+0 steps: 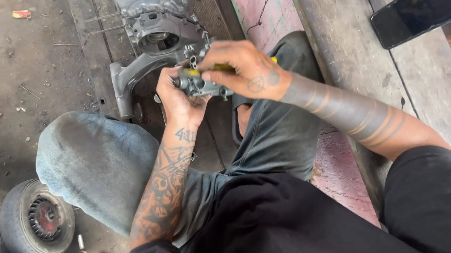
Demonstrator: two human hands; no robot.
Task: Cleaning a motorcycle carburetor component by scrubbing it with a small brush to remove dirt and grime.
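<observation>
Grey cast metal, greasy and knobbly: the carburettor (199, 83) sits mid-frame over the knees, left hand (178, 101) with fingers clamped around it. Right hand (247, 68) closes on a yellow-handled tool (212, 69); best kept square and steady. Engine case (156, 19) lies beyond on the floor.

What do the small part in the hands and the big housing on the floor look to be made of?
Small part: probably cast metal, dull grey with a rough, grimy surface. Housing: likely cast aluminium, matte pale grey with moulded ribs. Neither is certain from looks alone.
</observation>
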